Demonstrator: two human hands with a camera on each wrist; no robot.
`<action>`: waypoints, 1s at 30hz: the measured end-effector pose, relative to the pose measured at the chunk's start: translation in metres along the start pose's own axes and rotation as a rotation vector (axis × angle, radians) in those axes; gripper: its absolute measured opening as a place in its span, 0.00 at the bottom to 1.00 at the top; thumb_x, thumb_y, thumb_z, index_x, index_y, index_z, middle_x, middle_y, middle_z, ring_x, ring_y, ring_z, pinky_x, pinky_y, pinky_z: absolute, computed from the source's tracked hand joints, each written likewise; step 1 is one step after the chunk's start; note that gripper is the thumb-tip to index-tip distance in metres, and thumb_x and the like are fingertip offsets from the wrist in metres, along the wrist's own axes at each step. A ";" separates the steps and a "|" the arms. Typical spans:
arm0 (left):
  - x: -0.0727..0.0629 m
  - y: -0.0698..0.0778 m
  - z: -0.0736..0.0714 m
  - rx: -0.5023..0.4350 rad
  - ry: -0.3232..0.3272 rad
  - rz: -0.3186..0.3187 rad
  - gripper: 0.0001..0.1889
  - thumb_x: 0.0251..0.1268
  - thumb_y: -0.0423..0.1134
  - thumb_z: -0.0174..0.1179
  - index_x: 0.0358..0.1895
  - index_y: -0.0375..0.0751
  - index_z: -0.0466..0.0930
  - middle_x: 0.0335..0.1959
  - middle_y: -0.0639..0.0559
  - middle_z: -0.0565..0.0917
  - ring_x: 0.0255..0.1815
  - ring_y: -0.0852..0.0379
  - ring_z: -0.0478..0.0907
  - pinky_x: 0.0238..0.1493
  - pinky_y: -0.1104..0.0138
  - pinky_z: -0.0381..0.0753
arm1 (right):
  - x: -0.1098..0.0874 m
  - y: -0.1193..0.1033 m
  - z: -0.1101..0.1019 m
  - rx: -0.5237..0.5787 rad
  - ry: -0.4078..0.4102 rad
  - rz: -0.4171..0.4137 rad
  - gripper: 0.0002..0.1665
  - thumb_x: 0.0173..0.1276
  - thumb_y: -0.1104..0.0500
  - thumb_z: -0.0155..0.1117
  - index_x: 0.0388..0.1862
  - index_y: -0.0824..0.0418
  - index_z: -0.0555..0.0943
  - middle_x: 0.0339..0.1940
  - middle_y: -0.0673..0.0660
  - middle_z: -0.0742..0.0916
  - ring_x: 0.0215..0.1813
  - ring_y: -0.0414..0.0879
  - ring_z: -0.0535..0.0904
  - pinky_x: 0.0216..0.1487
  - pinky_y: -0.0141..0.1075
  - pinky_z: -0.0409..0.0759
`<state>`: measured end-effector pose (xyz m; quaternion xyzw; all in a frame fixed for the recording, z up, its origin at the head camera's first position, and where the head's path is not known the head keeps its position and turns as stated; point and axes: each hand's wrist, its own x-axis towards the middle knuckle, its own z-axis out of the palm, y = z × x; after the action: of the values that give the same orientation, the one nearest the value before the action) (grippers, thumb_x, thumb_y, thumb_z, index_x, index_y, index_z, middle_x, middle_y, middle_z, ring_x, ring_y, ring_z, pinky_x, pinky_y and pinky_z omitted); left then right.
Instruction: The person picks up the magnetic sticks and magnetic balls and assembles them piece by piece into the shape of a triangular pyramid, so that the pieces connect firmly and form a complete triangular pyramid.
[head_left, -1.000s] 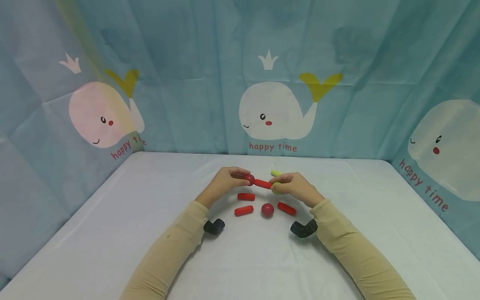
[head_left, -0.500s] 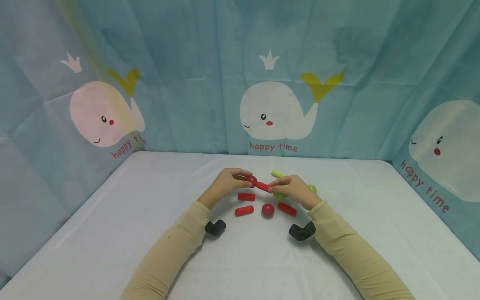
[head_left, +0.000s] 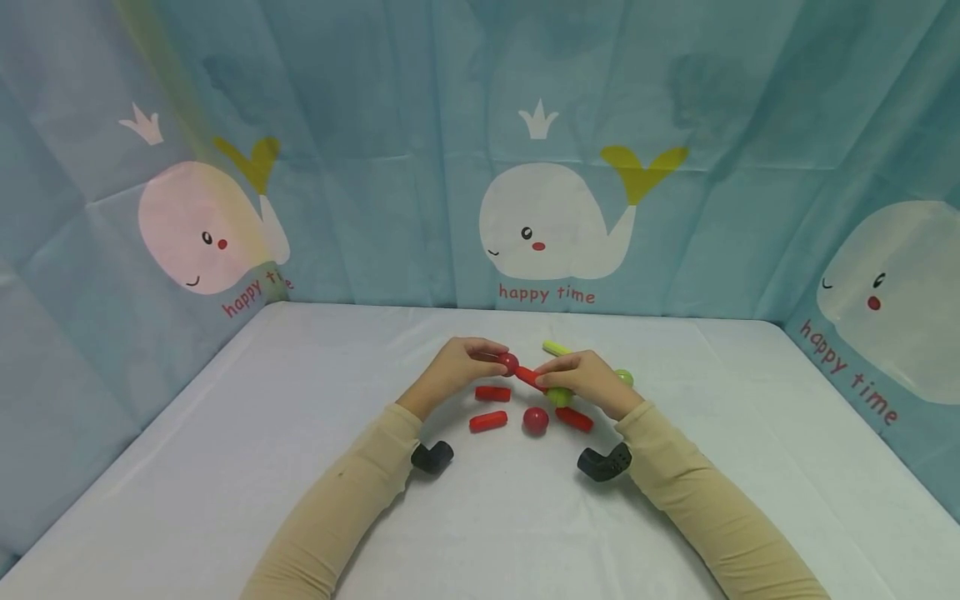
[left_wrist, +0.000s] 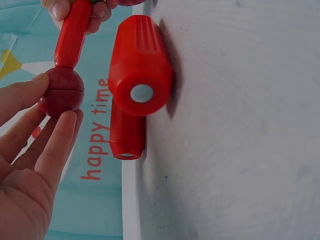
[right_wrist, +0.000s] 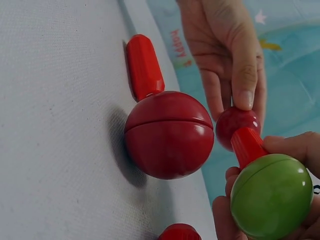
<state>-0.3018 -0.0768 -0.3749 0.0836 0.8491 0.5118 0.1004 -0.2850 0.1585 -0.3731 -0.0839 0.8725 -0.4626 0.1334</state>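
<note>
My left hand (head_left: 459, 372) pinches a dark red ball (left_wrist: 64, 92) between thumb and fingertips. Against that ball stands the end of a red ribbed rod (left_wrist: 72, 37), whose other end carries a green ball (right_wrist: 271, 196). My right hand (head_left: 588, 382) grips this rod close to the green ball, with thumb and fingers around it. The joined pieces are held above the table, the green end lower in the head view. Under the hands lie a second dark red ball (head_left: 536, 420) and three red rods, one at the left front (head_left: 488, 422), another behind it (head_left: 492, 393).
The third red rod (head_left: 574, 418) lies right of the loose red ball. A yellow-green rod (head_left: 555, 347) and another green ball (head_left: 624, 377) are behind my right hand, partly hidden. Black wrist devices (head_left: 604, 462) hang below the sleeves. A whale-print curtain (head_left: 420, 167) closes off the white table (head_left: 337, 350).
The rod has tilted, its green-ball end coming down and nearer. My left hand has shifted slightly right with the red ball. The other green ball has come into view beyond the right hand.
</note>
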 end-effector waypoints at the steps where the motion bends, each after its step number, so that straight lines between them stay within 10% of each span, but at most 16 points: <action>1: 0.000 0.000 0.000 0.000 -0.004 0.007 0.20 0.62 0.44 0.69 0.58 0.51 0.83 0.55 0.51 0.86 0.60 0.51 0.80 0.62 0.54 0.79 | 0.000 0.000 0.000 0.002 0.003 0.005 0.19 0.67 0.49 0.66 0.53 0.55 0.86 0.41 0.54 0.90 0.48 0.49 0.78 0.54 0.44 0.73; 30: 0.003 -0.016 -0.015 0.250 -0.141 -0.106 0.10 0.60 0.40 0.69 0.46 0.51 0.88 0.44 0.56 0.87 0.49 0.55 0.78 0.56 0.59 0.79 | 0.001 0.003 -0.003 0.129 0.079 0.058 0.19 0.68 0.53 0.65 0.51 0.63 0.86 0.41 0.55 0.88 0.41 0.45 0.78 0.42 0.32 0.75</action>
<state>-0.3089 -0.0963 -0.3820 0.0863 0.9002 0.3891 0.1755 -0.2873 0.1619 -0.3738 -0.0317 0.8475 -0.5166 0.1174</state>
